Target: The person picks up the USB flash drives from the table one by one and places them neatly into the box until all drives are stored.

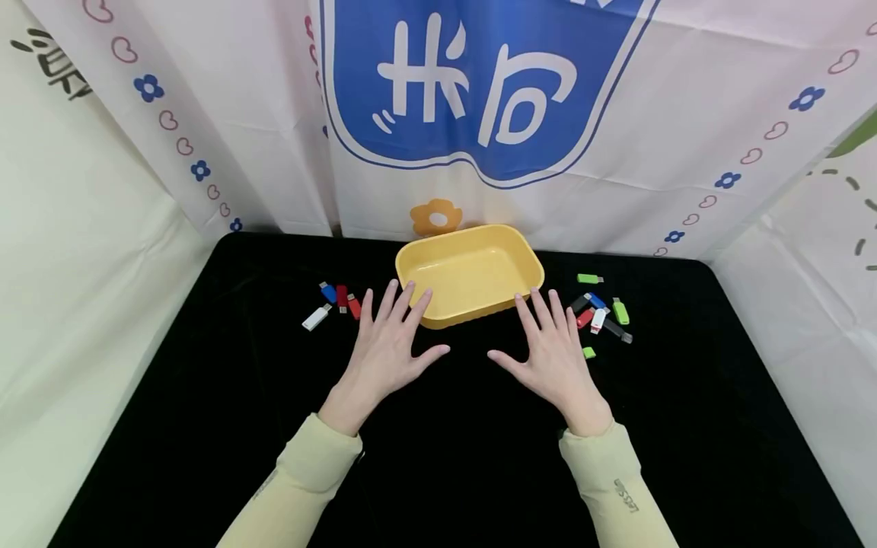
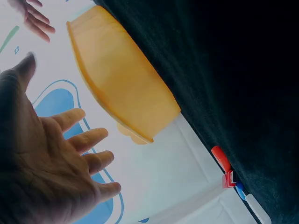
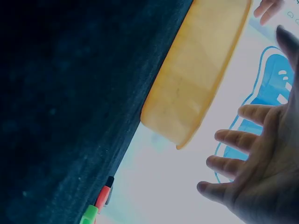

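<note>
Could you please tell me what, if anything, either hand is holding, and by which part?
Nothing: the left hand and right hand are both empty.

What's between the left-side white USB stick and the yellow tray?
Head view: a dark red stick and a red stick lie between; nearer the tray, fingers of the left hand overlap the stretch.

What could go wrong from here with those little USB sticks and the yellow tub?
On the person's right, a white USB stick and a red USB stick lie crowded together, so picking up one might drag the other. In the head view, the right hand partly hides a green USB stick, which could be overlooked. The left hand is near the yellow tub; a careless sweep might bump it.
</note>
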The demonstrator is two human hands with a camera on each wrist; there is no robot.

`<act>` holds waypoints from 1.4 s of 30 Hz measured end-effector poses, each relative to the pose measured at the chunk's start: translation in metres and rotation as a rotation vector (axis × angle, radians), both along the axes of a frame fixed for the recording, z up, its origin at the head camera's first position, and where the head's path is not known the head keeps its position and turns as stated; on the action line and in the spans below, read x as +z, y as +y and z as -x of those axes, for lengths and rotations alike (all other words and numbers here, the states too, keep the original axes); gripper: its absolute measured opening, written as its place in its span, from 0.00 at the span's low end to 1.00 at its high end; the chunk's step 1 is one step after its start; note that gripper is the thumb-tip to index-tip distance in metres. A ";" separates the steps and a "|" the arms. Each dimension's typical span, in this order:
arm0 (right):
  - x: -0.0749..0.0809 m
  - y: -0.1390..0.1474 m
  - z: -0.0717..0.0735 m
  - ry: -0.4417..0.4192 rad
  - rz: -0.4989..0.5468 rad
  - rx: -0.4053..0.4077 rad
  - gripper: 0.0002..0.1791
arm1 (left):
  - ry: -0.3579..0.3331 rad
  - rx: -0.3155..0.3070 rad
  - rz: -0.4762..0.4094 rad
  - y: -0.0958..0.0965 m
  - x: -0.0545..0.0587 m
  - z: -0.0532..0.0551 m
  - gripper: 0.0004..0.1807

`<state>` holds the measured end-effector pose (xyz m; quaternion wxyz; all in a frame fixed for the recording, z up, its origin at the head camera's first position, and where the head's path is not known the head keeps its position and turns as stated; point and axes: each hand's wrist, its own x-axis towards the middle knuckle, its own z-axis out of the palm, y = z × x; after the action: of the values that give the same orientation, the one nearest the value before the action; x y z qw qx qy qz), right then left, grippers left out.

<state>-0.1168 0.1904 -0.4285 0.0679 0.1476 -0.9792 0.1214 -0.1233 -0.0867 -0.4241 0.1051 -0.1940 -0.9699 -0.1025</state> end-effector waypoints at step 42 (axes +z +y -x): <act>0.000 -0.019 0.052 0.053 0.067 0.215 0.02 | 0.058 -0.160 -0.018 0.012 -0.001 0.028 0.15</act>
<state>-0.1687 0.1715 -0.4281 0.0851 0.2528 -0.9509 0.1567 -0.1510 -0.0746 -0.4249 0.1263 -0.2731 -0.9469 -0.1135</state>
